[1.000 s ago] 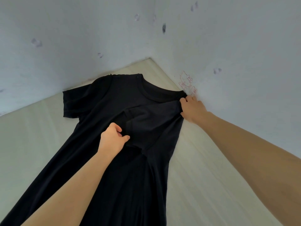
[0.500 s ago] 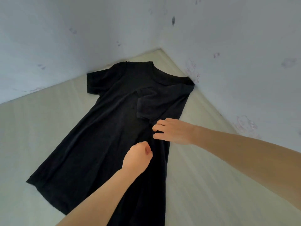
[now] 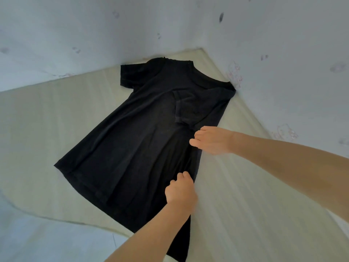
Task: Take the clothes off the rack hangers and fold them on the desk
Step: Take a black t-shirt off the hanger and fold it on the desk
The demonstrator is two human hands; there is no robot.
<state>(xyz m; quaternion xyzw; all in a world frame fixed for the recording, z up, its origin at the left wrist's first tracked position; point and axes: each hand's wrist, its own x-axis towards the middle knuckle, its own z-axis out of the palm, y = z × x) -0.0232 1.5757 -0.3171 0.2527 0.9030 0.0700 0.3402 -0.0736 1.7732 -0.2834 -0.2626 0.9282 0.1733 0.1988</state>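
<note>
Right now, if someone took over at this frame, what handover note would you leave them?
Left hand: fingers curled on the black t-shirt at its right side edge, low down.
Right hand: resting on the same edge higher up; grip unclear.
Shirt lies flat on the desk, collar toward the wall corner, no hanger in view.
Done: right sleeve folded inward.
Left: fold the right side, the left side, then the length.

Probably a plain home room: pale wooden bench (image 3: pixel 56 118) pushed into a corner of smudged, sticker-marked white walls (image 3: pixel 283 53).
</note>
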